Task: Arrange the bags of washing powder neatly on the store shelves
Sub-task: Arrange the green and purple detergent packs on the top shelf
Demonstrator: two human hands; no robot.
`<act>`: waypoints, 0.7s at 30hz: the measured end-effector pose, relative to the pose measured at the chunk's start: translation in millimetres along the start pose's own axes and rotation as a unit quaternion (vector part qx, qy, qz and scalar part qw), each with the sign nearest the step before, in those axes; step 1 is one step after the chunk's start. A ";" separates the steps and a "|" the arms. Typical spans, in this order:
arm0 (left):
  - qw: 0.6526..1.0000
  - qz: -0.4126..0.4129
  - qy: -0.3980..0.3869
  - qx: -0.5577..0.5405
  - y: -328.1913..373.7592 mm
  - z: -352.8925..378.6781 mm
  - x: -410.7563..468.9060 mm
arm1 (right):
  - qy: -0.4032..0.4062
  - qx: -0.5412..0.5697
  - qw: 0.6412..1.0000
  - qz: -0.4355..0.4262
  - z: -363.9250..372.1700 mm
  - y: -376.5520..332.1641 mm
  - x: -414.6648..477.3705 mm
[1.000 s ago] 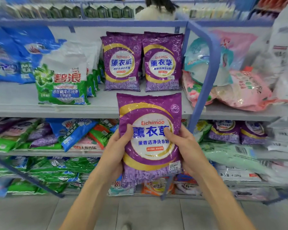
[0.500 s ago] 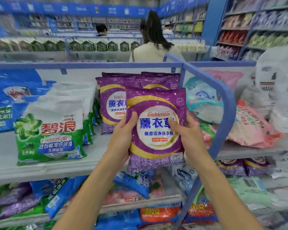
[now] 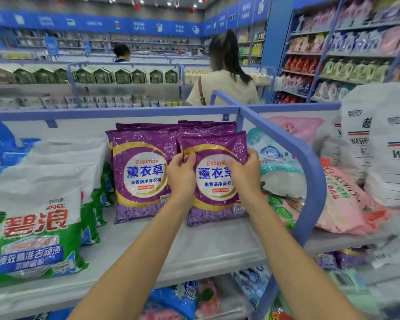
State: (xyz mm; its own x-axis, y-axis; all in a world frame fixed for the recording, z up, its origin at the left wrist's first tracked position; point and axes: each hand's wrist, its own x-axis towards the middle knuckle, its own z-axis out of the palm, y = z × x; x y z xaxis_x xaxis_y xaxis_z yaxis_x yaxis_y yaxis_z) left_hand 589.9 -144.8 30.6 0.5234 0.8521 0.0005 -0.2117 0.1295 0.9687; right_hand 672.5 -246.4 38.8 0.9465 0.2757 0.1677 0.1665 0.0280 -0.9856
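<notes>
Purple bag [image 3: 216,204] gripped near top by L hand [image 3: 181,175] & R hand [image 3: 244,173]; base to be seated flat on shelf [image 3: 194,248], front squared w/ twin bag [image 3: 143,174] at 9 o'clock.

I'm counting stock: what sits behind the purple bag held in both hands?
The top edge of another purple bag shows above the held purple bag. Its lower part, and whether more bags stand behind it, is covered.

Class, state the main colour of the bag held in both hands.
The held bag is purple with a gold arc, seen in the head view.
</notes>
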 end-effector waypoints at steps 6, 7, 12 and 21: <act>0.997 0.036 0.065 -0.037 -8.2 6.5 2.3 | -0.072 -0.177 0.971 -0.142 -11.6 29.1 -24.9; 0.996 0.041 0.069 -0.043 -7.8 7.6 1.3 | -0.078 -0.209 0.961 -0.163 -16.0 35.9 -31.2; 0.992 0.027 0.098 -0.075 -7.1 5.5 -1.7 | -0.175 -0.290 0.911 -0.236 -45.1 63.6 -54.1; 0.999 0.008 0.026 -0.028 -6.9 7.7 3.3 | -0.214 -0.390 0.869 -0.216 -42.6 70.9 -40.0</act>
State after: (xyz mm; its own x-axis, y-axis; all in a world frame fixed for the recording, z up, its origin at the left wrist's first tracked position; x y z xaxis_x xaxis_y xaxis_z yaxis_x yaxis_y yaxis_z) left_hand 599.4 -146.7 25.8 0.4762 0.8793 0.0025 -0.2675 0.1421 0.9530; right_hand 658.2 -296.3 -36.9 0.5862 0.7392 0.3316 0.7765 -0.3959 -0.4902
